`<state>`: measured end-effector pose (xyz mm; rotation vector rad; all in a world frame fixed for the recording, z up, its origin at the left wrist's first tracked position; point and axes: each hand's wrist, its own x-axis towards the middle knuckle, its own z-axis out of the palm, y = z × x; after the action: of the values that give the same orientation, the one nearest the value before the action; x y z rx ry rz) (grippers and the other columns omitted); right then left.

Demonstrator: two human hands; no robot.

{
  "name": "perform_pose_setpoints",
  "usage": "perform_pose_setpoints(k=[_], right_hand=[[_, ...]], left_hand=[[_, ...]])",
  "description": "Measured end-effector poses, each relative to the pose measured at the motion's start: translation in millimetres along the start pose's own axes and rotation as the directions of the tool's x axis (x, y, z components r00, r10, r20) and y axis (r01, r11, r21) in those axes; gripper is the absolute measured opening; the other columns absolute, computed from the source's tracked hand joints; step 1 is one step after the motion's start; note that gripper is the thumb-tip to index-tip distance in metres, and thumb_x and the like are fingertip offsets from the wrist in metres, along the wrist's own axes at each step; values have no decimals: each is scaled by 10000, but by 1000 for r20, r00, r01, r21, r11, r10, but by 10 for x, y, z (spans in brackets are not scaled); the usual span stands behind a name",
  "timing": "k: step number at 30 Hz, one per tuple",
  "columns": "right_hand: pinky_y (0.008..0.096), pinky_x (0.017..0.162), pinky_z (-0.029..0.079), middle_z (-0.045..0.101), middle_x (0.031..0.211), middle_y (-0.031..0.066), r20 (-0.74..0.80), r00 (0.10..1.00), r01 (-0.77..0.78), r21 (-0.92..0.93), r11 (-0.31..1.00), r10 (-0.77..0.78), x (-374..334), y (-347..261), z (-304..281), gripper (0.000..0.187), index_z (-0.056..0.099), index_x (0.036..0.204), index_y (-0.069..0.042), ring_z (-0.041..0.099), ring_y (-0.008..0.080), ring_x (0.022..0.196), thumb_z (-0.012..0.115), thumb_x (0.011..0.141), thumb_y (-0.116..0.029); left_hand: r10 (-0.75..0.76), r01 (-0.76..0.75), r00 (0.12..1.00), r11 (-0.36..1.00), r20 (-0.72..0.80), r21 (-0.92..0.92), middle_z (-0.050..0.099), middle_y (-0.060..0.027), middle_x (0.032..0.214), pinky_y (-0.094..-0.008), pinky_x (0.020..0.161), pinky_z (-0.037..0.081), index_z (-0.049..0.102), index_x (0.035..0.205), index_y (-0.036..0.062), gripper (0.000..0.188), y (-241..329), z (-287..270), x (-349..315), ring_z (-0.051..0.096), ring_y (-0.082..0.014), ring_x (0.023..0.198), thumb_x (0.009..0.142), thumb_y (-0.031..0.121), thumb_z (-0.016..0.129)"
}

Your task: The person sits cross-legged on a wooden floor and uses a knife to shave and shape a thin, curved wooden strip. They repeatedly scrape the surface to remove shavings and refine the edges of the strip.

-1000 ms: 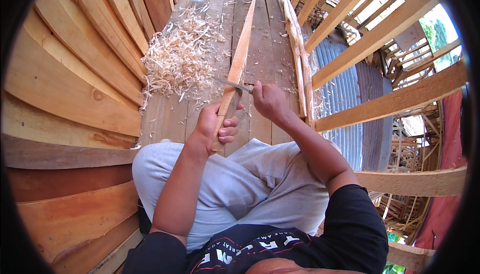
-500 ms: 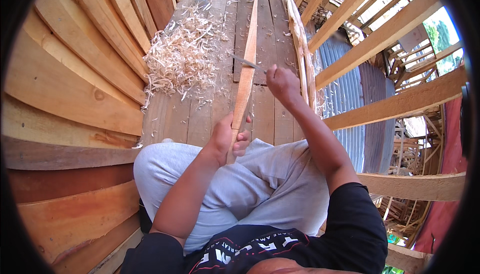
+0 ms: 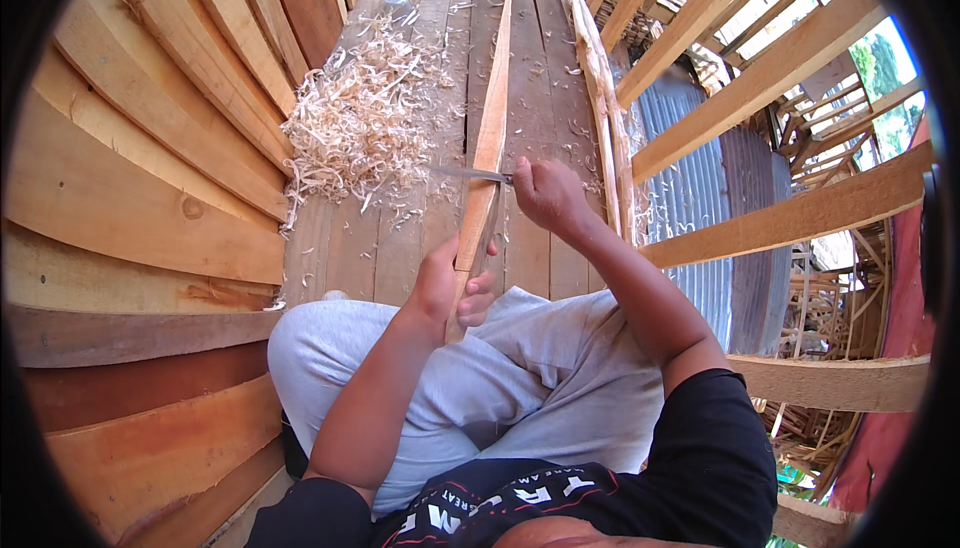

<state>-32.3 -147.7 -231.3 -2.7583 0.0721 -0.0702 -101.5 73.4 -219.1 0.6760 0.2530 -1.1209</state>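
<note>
A long wooden blade shape (image 3: 490,133), pointed at its far end and narrowing to a handle, slants up and away from my lap. My left hand (image 3: 447,283) is wrapped round the narrow handle end. My right hand (image 3: 547,191) is a closed fist on the grip of a knife (image 3: 472,174); the grip itself is mostly hidden by my fingers. The knife's thin metal blade lies across the middle of the wood, its tip pointing left and slightly blurred.
Curly wood shavings (image 3: 360,118) lie heaped on the plank floor (image 3: 400,253) at the left, near a small clear object (image 3: 396,1). Upright boards (image 3: 150,188) line my left side. A rough pole (image 3: 598,88) and slatted railing (image 3: 770,203) run along the right, with corrugated sheet (image 3: 690,168) beyond.
My right hand and the knife have come down along the wood toward my left hand. The knife blade lies more level now. My left hand has shifted slightly nearer and left with the wood.
</note>
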Motion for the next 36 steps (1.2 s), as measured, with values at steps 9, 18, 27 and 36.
perform_pose_setpoints(k=[9,18,27,36], right_hand=[[531,795,474,609,748,308,-50,990,-129,107,986,135,6,35,86,564,640,704,56,602,492,781,318,963,-327],[534,824,468,625,809,318,-9,984,-175,112,978,177,-124,35,-127,594,648,776,77,609,494,833,307,966,-371],[525,760,492,622,748,290,-22,999,-25,96,995,27,-434,-97,-171,549,644,704,48,626,466,757,351,951,-346],[507,643,512,609,638,246,-204,977,64,-2,998,-63,-276,-38,-127,521,631,609,12,626,425,621,377,925,-316]], left_hand=[[38,-41,997,998,-60,-51,343,27,554,-219,317,252,489,1036,100,481,63,135,-66,288,-62,347,999,511,242],[-5,17,989,997,151,-77,333,32,541,-194,290,259,489,1042,71,554,105,96,-115,295,-49,335,993,563,239],[-69,109,967,982,245,-156,330,38,536,-180,285,272,482,1056,62,525,21,51,-44,295,-45,335,993,545,285],[-83,151,952,964,294,-220,343,41,548,-180,288,280,481,1051,73,490,78,-11,-47,316,-45,346,993,529,312]])
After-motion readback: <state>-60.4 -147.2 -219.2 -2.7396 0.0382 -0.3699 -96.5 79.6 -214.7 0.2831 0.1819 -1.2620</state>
